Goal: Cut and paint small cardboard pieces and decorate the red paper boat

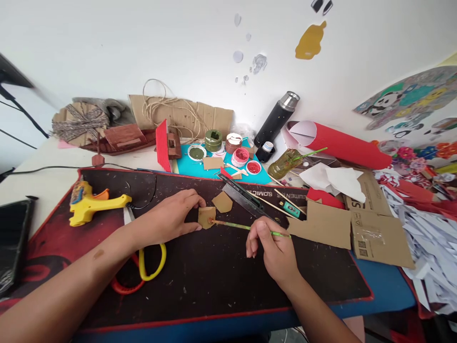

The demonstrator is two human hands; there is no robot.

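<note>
My left hand (178,213) steadies a small cardboard piece (204,220) on the dark mat, thumb at its lower edge and fingertips at its upper left. Between the thumb and fingers of my right hand (273,245) is a thin green paintbrush (235,226). Its bristle tip touches the cardboard piece, where a reddish-brown smear shows. A second cardboard cutout (223,202), pointed at one end, lies just behind. Under my left forearm are scissors (153,264) with yellow and red handles, partly hidden.
A yellow glue gun (96,202) lies at left. Paint pots (213,140) stand behind the mat (214,286), near a jar of green liquid (283,164). A ruler (246,200), a cutter (291,208) and cardboard (324,226) lie at right. A black flask (276,119) leans against the wall.
</note>
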